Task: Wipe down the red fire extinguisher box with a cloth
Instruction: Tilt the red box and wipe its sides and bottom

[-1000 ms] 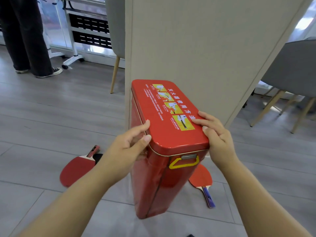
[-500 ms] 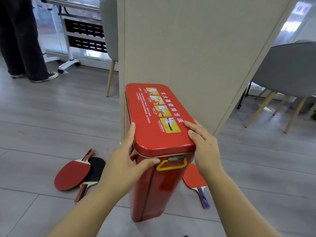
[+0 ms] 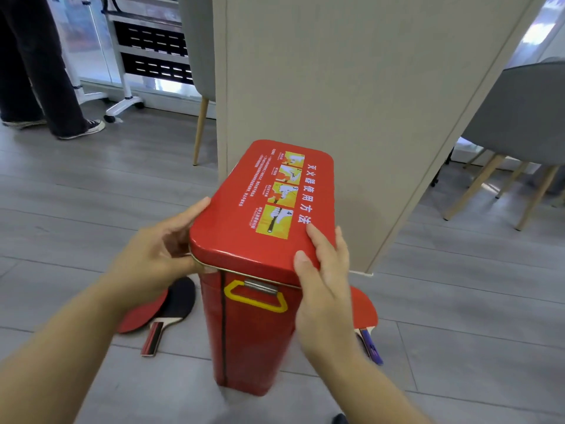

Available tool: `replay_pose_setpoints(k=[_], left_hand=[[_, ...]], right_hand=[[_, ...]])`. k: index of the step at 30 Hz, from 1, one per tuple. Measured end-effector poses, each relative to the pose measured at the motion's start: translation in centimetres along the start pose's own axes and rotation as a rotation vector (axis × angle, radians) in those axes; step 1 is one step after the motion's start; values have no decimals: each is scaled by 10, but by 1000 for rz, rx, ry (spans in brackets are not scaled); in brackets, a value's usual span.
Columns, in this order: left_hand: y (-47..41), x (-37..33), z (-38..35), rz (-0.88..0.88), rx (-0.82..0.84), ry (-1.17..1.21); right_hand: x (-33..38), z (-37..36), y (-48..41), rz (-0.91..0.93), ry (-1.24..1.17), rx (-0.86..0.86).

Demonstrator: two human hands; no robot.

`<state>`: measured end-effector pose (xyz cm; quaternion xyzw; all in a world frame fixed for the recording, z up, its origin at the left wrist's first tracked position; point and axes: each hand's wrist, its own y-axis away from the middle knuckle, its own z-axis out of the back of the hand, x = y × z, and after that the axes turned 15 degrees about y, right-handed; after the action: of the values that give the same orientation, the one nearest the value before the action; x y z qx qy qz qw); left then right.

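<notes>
The red fire extinguisher box [image 3: 253, 332] stands upright on the grey floor against a beige pillar. Its lid carries yellow instruction pictures and white lettering, and a yellow handle [image 3: 255, 296] hangs on the near face. My left hand [image 3: 156, 258] grips the lid's left edge, thumb under the rim. My right hand [image 3: 324, 276] clasps the lid's near right corner, fingers on top. No cloth is in view.
Table tennis paddles lie on the floor: a red and a black one [image 3: 162, 310] left of the box, a red one [image 3: 365, 313] on the right. The beige pillar [image 3: 351, 102] rises behind. Grey chairs [image 3: 526, 117] stand right. A person's legs [image 3: 46, 71] are at far left.
The box has turned so its near end with the yellow handle swings toward the right. My left hand slid along the lid's left edge; my right hand shifted to the near corner.
</notes>
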<state>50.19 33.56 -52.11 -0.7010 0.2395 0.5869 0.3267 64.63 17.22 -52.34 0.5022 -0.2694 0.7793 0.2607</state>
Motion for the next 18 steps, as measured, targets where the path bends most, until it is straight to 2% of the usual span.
replay_pose_setpoints(k=[6, 11, 14, 18], left_hand=[[3, 11, 40, -69, -134, 77], [16, 11, 20, -135, -260, 68], [32, 8, 5, -194, -351, -65], [50, 11, -21, -334, -455, -455]], right_hand=[[5, -46, 5, 162, 189, -11], [-5, -28, -3, 224, 149, 19], [-6, -9, -8, 265, 175, 88], [-21, 9, -26, 409, 317, 48]])
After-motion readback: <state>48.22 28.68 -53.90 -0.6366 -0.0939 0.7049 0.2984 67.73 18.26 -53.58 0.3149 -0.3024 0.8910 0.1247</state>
